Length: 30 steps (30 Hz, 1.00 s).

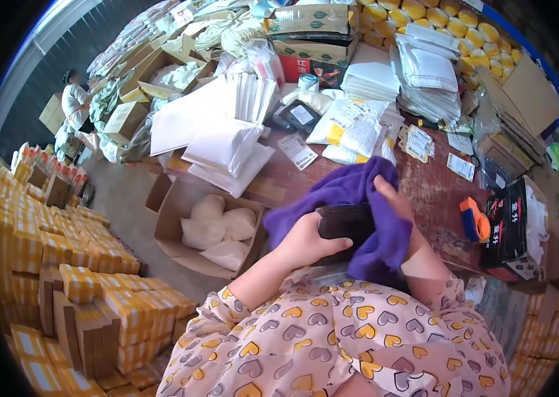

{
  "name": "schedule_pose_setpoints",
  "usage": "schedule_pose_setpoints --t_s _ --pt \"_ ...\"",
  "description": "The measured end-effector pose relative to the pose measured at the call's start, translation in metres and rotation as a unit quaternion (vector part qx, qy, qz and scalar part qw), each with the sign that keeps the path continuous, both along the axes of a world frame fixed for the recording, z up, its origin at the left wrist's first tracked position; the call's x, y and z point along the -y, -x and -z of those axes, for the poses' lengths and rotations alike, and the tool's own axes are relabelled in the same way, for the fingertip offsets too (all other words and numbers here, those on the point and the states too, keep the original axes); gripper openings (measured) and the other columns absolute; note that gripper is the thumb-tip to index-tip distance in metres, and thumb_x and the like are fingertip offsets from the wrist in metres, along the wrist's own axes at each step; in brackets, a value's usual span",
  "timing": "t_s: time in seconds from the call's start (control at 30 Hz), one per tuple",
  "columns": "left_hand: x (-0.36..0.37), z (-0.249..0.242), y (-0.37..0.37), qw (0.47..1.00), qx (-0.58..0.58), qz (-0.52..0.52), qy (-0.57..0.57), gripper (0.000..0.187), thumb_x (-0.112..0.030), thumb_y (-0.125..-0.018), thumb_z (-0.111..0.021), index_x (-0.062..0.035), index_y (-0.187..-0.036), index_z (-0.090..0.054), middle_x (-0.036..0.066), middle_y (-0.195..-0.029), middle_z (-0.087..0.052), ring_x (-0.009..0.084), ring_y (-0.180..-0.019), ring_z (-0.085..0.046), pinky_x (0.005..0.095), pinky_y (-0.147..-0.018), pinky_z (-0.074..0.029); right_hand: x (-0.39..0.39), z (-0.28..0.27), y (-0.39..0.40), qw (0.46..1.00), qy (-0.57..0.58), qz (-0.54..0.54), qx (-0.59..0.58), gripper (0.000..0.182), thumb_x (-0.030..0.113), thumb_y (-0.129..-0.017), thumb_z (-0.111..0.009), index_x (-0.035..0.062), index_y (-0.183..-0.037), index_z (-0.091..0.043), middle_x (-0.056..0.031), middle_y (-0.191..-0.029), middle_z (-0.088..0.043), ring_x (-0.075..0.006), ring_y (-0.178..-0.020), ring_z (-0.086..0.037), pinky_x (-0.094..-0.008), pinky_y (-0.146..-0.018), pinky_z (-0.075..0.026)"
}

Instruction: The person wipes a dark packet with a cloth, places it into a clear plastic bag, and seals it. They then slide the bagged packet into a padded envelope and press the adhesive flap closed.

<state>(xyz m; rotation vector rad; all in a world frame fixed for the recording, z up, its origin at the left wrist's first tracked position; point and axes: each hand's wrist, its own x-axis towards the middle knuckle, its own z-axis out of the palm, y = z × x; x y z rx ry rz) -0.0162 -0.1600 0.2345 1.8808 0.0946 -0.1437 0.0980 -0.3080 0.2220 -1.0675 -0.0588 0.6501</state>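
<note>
My left hand [309, 239] grips a dark, flat, box-like object [349, 223] from its left side, thumb lying across the front. What kind of object it is I cannot make out. A purple cloth [352, 178] is draped behind and around it, hanging down on both sides. With my right hand [395, 204] I hold the cloth at the object's right edge, fingers curled into the fabric. Part of the object and some of my fingers are hidden by the cloth. Both hands are close in front of my body, at the near edge of the dark red table [435, 215].
White mailers [223, 142], labelled parcels [349, 126] and loose labels [297, 151] lie on the table. An orange-and-blue tape dispenser [474, 221] stands beside a black carton [512, 228]. At left are an open carton [177, 248] of white bags and stacked taped boxes [94, 284]. A person [76, 102] is further back.
</note>
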Motion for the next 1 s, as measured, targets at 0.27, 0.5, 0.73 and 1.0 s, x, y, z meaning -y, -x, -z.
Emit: schedule_pose_setpoints --t_s 0.27,0.5,0.73,1.0 --pt "0.012 -0.007 -0.011 0.937 0.083 -0.125 0.314 0.045 -0.015 -0.071 -0.070 0.0027 -0.106 -0.049 0.007 -0.099 -0.057 0.0143 -0.090 -0.053 0.0276 -0.082 -0.042 0.042 0.048 0.027 0.882 -0.313 -0.233 -0.263 0.045 0.039 -0.087 -0.040 0.0047 -0.115 -0.048 -0.0118 -0.105 -0.056 -0.0211 -0.087 -0.058 -0.0321 -0.079 -0.047" --pt "-0.015 0.026 -0.019 0.950 0.244 -0.168 0.096 0.055 -0.012 -0.066 -0.074 -0.0001 -0.109 -0.042 0.010 -0.096 -0.055 0.0173 -0.091 -0.054 0.0295 -0.081 -0.043 0.025 0.050 0.047 0.955 -0.020 -0.161 -0.247 0.033 0.024 -0.082 -0.054 0.0030 -0.107 -0.051 -0.0093 -0.090 -0.060 -0.0201 -0.073 -0.060 -0.0302 -0.066 -0.051" --pt "-0.017 0.046 -0.010 0.860 0.142 -0.299 0.389 0.040 -0.004 -0.075 -0.061 0.0004 -0.111 -0.044 0.008 -0.102 -0.055 0.0169 -0.094 -0.053 0.0307 -0.083 -0.043 0.018 0.010 0.030 0.908 0.270 -0.154 0.281 0.029 0.019 -0.074 -0.066 0.0036 -0.097 -0.056 -0.0070 -0.083 -0.060 -0.0186 -0.071 -0.057 -0.0299 -0.069 -0.047" --pt "-0.142 0.074 0.035 0.669 0.007 -0.342 0.660 0.039 -0.036 -0.083 -0.055 -0.0041 -0.106 -0.053 0.013 -0.097 -0.059 0.0270 -0.089 -0.057 0.0435 -0.083 -0.045 0.060 -0.065 -0.005 0.899 0.309 -0.175 0.258 0.057 0.019 -0.060 -0.074 -0.0024 -0.107 -0.051 -0.0108 -0.111 -0.052 -0.0213 -0.104 -0.050 -0.0338 -0.093 -0.034"
